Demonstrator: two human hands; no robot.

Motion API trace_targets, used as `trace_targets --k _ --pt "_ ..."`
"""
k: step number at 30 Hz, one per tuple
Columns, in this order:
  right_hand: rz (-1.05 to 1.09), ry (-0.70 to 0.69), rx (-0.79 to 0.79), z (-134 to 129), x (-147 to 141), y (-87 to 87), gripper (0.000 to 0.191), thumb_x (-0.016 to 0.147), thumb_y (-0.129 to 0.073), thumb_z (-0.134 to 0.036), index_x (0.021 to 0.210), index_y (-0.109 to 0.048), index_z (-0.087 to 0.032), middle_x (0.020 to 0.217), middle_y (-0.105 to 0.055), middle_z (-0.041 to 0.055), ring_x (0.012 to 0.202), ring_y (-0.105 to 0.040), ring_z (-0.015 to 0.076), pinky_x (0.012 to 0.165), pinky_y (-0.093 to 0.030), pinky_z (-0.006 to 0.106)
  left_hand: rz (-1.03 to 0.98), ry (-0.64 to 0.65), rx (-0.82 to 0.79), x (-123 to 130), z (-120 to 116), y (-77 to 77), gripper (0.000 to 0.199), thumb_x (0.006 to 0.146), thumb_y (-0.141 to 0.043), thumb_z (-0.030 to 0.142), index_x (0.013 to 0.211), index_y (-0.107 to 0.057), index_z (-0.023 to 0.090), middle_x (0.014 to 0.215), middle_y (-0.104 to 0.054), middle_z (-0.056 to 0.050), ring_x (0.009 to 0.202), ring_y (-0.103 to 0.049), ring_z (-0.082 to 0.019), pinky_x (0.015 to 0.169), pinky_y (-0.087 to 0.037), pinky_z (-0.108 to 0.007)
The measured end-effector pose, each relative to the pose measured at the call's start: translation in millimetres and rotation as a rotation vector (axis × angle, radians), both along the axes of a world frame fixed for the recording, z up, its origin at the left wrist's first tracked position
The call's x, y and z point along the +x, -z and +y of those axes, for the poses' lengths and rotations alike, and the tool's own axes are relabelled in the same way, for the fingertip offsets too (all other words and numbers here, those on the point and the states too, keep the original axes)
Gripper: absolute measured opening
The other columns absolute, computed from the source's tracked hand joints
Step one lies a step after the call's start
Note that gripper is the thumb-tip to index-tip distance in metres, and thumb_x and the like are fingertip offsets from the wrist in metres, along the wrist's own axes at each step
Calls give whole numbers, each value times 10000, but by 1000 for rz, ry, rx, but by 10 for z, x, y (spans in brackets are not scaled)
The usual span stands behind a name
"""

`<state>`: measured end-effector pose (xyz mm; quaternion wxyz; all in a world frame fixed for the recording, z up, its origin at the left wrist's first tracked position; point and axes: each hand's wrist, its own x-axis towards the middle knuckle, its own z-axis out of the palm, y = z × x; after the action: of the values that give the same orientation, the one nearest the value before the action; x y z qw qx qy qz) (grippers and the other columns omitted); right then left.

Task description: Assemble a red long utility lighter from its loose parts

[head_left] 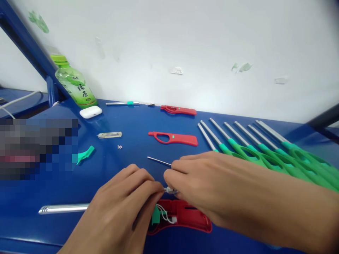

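My left hand point(124, 201) is closed in a pinch at the fingertips, touching one end of a small clear-and-metal part point(171, 191). My right hand point(196, 176) grips the other end of that part, above an opened red lighter casing point(194, 215). A thin metal shaft point(159, 161) sticks out to the left past my right fingers; whether I hold it is hidden. In the casing lie white wires point(162, 213) and a green piece point(155, 216). A silver tube point(63, 209) comes out left from under my left hand, which covers the casing's left end.
Two red lighter shells point(180, 138) lie behind my hands. Several green lighters point(254, 155) with silver tubes are lined up at right. Farther left are a tea bottle point(76, 86), a white case point(90, 112), a clear narrow tank point(109, 135) and a green strip point(86, 154).
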<state>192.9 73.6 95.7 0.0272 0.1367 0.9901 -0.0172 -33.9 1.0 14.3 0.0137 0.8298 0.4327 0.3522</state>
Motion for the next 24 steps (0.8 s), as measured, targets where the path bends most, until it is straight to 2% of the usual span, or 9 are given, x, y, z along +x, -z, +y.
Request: trace_targets --k 8,14,21,24 --pt "-87 19 73 -4 24 -30 361 829 -686 54 863 -524 -267 889 -709 -33 689 -591 185 595 -289 383 -13 -56 -61 -72 -6 66 181 1153 -574 197 1197 -698 321 1050 -785 69 901 -735 -119 890 -569 -259" --pt "-52 11 43 -14 58 -26 378 894 -694 48 815 -493 -263 843 -670 -39 659 -541 161 605 -291 362 -38 -38 -74 -46 -28 49 207 1121 -572 145 1116 -693 312 986 -741 55 877 -724 -125 803 -561 -237" --pt "-25 11 0 9 45 -11 354 897 -699 33 828 -515 -262 859 -675 -41 673 -559 166 609 -343 359 43 15 10 -15 -17 88 257 1128 -519 82 1146 -689 273 1018 -774 27 904 -727 -157 871 -559 -303" --pt "-21 12 6 5 36 -29 368 912 -667 42 807 -492 -264 841 -660 -46 658 -528 159 605 -322 358 78 13 31 -23 -22 78 268 1124 -508 66 1148 -687 264 1032 -789 20 926 -741 -164 889 -557 -322"
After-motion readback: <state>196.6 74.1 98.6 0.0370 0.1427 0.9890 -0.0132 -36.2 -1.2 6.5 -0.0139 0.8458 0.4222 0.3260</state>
